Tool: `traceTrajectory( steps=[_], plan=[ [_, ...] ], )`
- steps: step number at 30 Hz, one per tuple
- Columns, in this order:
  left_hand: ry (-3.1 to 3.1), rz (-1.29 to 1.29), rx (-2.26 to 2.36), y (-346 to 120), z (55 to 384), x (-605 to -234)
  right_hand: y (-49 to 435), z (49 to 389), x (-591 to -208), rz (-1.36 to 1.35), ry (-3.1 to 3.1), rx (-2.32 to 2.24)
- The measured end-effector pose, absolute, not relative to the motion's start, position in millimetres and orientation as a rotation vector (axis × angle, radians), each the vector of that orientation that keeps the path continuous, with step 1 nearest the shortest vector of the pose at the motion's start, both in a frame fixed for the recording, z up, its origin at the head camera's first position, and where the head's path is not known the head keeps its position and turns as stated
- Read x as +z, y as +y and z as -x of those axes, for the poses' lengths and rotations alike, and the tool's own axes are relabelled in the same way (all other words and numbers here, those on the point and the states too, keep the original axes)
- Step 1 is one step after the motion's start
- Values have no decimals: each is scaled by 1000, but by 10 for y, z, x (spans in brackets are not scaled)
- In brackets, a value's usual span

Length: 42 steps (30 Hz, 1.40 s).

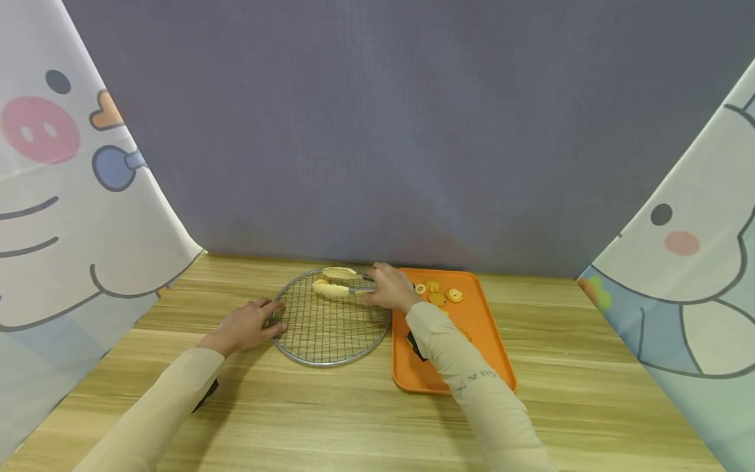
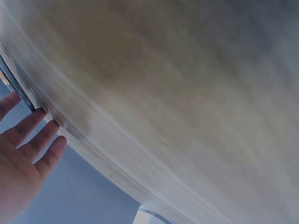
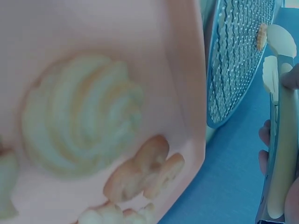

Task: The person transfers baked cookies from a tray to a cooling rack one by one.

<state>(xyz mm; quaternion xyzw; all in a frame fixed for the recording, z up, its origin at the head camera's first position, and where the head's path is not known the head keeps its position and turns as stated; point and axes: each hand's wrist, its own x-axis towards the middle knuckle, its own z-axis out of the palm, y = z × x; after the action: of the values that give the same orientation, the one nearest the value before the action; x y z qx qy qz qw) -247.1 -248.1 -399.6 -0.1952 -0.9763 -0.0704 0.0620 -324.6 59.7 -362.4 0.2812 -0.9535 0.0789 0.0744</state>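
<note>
My right hand (image 1: 390, 287) grips a pair of tongs (image 3: 286, 140) with cream-coloured tips, held over the far part of a round wire rack (image 1: 330, 331). The tips stand apart. Beside them, on the rack's mesh, lies a small golden cookie (image 3: 261, 36), partly hidden by the tongs in the head view. At the rack's left rim is my left hand (image 1: 250, 324), its fingers extended and the fingertips (image 2: 38, 112) right at the metal edge.
An orange tray (image 1: 492, 341) stands right of the rack, with several cookies on it, among them a swirled cookie (image 3: 84, 114); my right forearm partly covers it. Both lie on a wood-grain table (image 1: 330, 419). A grey cloth wall (image 1: 377, 131) rises behind, with printed cartoon cloths at both sides.
</note>
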Motion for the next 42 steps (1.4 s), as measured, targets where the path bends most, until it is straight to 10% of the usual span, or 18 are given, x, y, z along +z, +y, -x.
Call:
traceTrajectory(
  steps=[42],
  plan=[
    [-2939,588,-209,-2486,2487,-4025,1822,2992,-3440,-875,-2717,271]
  ],
)
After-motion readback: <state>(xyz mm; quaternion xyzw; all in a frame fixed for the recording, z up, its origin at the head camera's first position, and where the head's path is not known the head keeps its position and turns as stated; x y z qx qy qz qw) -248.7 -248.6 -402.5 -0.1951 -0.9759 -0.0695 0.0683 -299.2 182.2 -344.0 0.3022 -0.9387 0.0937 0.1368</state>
